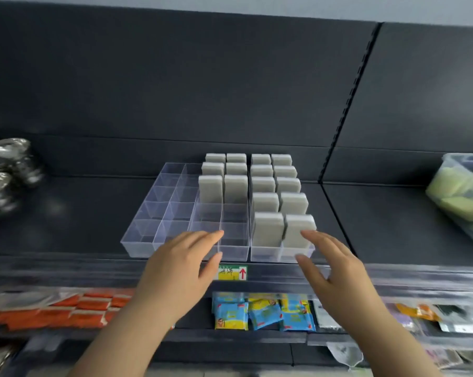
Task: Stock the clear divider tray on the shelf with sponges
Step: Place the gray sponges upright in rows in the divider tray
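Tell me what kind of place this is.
Most likely a shop aisle: a shelf-edge label with a red arrow, a clear divider tray displaying grey sponges, and blue and yellow packets on the shelf below.

A dark shelf (94,213) carries a clear tray (137,248) set squarely at its front edge, about midway along. Shiny metal scourers (9,159) are heaped at the left end, well apart from the tray. A clear bag (458,197) of yellow-green pieces rests at the right end. A yellow label (232,272) with a red arrow sits on the front edge below the tray. On the lower shelf (224,349) lie orange packs (75,308) to the left and blue packs (262,311) in the middle.
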Demonstrator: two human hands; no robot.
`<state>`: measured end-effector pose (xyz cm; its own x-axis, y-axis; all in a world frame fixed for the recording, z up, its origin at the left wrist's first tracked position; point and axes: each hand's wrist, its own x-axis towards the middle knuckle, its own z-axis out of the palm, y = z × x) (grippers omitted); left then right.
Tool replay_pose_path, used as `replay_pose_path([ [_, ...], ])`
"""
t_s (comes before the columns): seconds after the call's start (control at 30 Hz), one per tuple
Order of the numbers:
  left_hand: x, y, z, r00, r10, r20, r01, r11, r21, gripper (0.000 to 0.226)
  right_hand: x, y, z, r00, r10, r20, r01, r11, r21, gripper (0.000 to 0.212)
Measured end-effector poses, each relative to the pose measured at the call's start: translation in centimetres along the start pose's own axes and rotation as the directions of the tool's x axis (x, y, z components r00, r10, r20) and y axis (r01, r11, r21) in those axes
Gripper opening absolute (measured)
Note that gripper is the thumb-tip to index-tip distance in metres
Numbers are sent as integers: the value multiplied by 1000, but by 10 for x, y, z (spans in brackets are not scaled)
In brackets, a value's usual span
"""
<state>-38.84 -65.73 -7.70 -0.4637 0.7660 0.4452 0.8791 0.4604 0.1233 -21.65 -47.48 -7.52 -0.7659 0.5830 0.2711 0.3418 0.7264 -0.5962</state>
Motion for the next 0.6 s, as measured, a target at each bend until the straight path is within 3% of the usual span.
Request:
replay_pose_path([
  [0.13,-18,25,5,1000,4,-11,-5,995,-104,35,-36,-1,-12,999,45,-7,-46,998,-35,46],
  [0.3,-7,78,5,992,123,0,-121,974,-194,44,-67,19,-50,983,131,-126,-136,990,-29,46],
  [0.6,50,211,38,947,305,-97,-320,899,-298,41,-112,108,-142,906,280,-316,-286,958,29,45],
])
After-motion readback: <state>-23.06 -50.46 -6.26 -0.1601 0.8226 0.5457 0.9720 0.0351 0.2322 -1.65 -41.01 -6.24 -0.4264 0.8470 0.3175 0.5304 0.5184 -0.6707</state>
